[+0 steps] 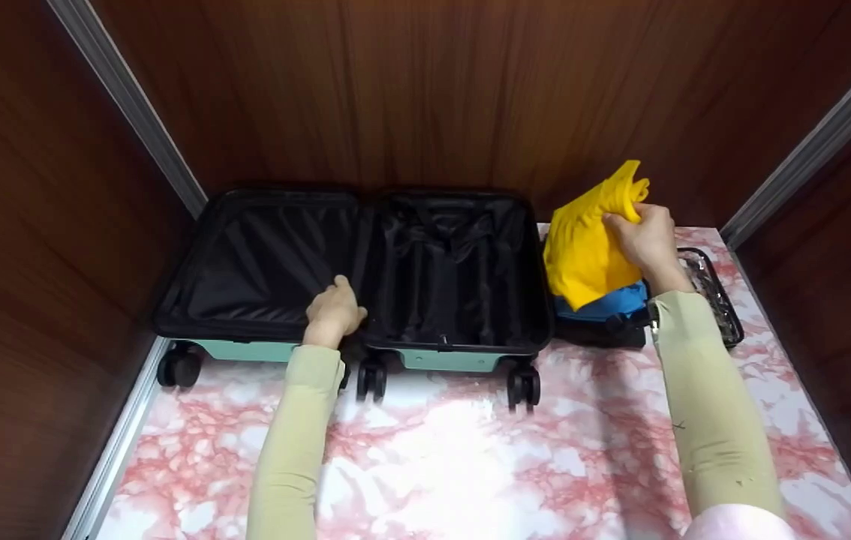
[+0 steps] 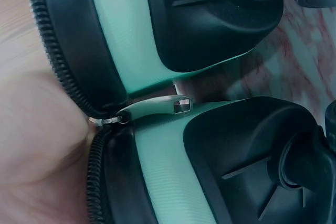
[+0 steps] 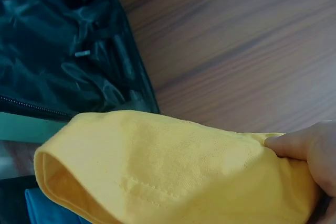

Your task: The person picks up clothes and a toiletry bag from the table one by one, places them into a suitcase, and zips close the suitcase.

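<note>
1. R hand, right of frame: thumb & fingers pinch yellow garment by its right edge; rest hangs over blue cloth. Can't tell if they touch.
2. L hand, just left of ctr: at mid rim of open mint suitcase, nr zip pull. Fingers partly hidden; can't tell how far open or if gripping.
3. Pinch firmly: fabric looks soft, prob. floppy, could slip or unfold.
4. Lift so hem doesn't drag blue cloth along; L hand could support the low end.
</note>
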### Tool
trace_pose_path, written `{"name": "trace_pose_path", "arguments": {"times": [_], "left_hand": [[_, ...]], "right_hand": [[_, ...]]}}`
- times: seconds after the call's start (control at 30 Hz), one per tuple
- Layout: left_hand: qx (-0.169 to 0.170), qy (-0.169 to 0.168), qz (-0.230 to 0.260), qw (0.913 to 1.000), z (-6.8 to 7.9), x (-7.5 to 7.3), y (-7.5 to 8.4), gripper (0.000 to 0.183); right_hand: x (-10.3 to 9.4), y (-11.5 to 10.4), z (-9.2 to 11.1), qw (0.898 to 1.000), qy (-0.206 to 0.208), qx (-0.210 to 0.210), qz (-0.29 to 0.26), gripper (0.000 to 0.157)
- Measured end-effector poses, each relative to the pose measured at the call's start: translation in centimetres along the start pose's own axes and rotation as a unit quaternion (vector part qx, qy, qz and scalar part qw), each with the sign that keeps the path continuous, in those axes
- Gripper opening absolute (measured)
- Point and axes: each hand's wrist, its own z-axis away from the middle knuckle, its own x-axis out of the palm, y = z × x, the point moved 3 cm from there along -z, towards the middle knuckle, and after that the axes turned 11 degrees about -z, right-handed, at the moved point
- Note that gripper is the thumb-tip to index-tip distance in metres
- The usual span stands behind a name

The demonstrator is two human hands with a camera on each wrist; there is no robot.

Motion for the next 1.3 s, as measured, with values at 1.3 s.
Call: {"name": "trace_pose_path", "arguments": {"times": [1.3], "left_hand": [[-0.01, -0.004, 0.007, 0.9999, -0.4, 0.0, 0.1, 0.076]], "right_hand": [[0.5, -5.8, 0.0, 0.998, 0.0, -0.063, -0.023, 0.039]]}}
